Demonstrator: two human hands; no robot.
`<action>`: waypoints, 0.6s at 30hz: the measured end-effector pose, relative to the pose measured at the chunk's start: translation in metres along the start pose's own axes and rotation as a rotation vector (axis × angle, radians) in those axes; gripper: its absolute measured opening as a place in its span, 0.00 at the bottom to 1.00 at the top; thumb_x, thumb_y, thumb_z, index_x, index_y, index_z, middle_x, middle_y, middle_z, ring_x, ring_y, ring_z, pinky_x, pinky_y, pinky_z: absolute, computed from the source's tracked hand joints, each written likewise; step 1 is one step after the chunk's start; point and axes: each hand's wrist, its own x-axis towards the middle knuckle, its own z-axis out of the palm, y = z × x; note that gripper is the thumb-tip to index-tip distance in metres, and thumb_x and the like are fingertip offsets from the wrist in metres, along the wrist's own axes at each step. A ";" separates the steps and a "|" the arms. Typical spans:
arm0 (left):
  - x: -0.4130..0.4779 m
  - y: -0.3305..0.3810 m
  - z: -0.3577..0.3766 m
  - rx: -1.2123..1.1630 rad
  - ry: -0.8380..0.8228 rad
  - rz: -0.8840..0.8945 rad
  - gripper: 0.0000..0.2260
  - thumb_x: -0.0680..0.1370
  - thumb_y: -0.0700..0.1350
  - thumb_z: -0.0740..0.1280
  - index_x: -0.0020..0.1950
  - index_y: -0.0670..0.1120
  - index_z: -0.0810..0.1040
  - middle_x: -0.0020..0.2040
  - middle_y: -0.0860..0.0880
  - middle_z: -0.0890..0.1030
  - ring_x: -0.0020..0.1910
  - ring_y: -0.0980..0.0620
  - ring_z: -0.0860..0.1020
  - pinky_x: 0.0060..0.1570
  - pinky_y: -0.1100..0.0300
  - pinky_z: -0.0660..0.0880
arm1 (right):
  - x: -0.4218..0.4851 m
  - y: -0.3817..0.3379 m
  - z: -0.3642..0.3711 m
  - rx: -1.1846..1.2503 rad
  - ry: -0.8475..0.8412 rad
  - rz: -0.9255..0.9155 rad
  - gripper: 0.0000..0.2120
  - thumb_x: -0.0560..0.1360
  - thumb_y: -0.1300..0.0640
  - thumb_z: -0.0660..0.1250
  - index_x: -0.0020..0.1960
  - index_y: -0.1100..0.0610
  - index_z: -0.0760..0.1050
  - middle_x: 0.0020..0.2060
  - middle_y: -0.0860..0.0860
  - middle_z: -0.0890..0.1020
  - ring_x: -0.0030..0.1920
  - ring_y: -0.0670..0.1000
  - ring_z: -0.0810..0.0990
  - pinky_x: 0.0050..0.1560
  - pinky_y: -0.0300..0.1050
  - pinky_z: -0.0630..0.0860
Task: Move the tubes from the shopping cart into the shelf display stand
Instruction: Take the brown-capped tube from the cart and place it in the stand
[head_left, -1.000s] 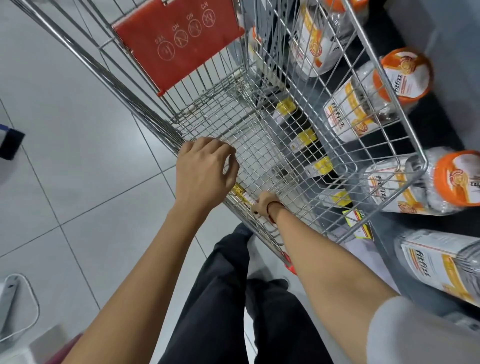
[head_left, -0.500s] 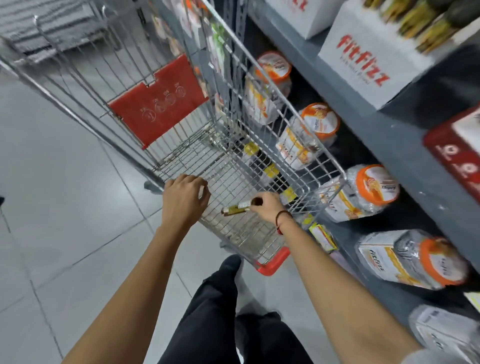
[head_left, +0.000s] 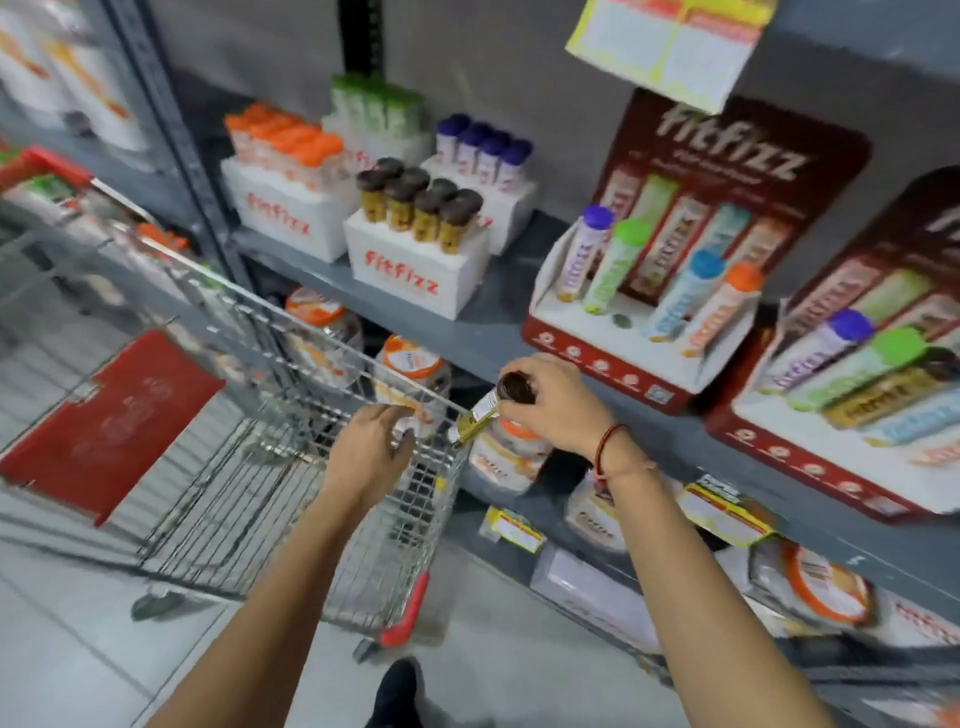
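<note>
My right hand (head_left: 558, 402) is shut on a yellow-gold tube (head_left: 480, 415) with a dark brown cap, held tilted just above the near right corner of the wire shopping cart (head_left: 291, 467). My left hand (head_left: 371, 452) rests on the cart's near rim, its fingers curled over the wire. Up and to the right, a red fitfizz display stand (head_left: 613, 358) on the grey shelf holds several upright tubes with purple, green, blue and orange caps, with a gap in the middle. A second stand (head_left: 831, 462) sits further right. The frame is blurred.
White fitfizz boxes (head_left: 410, 270) with brown-, orange-, green- and purple-capped tubes stand on the shelf at left. Orange-lidded jars (head_left: 810, 584) lie on the lower shelf behind the cart. The cart's red flap (head_left: 109, 421) is at left. My shoe (head_left: 397, 693) is on the tiled floor.
My right hand has lifted the tube out of the cart basket to above its rim. The view has swung up from the cart to the shelf. My left hand stays on the rim.
</note>
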 end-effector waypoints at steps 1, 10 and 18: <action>0.009 0.014 0.003 -0.004 -0.005 0.048 0.13 0.75 0.41 0.65 0.60 0.43 0.75 0.57 0.39 0.79 0.55 0.39 0.77 0.53 0.47 0.75 | -0.007 0.001 -0.015 -0.011 0.043 0.004 0.14 0.69 0.57 0.70 0.54 0.57 0.78 0.50 0.57 0.79 0.54 0.55 0.76 0.48 0.37 0.63; 0.060 0.120 0.047 0.016 -0.049 0.527 0.14 0.72 0.38 0.67 0.58 0.41 0.75 0.53 0.39 0.81 0.52 0.37 0.78 0.48 0.45 0.78 | -0.061 0.029 -0.103 -0.071 0.280 0.073 0.11 0.68 0.58 0.71 0.50 0.59 0.79 0.46 0.55 0.79 0.48 0.52 0.75 0.38 0.34 0.58; 0.069 0.131 0.090 0.080 -0.158 0.628 0.15 0.76 0.41 0.65 0.63 0.43 0.73 0.62 0.41 0.78 0.60 0.40 0.75 0.56 0.46 0.73 | -0.072 0.053 -0.142 -0.080 0.349 0.175 0.18 0.69 0.57 0.70 0.59 0.56 0.75 0.54 0.57 0.80 0.56 0.57 0.76 0.55 0.47 0.73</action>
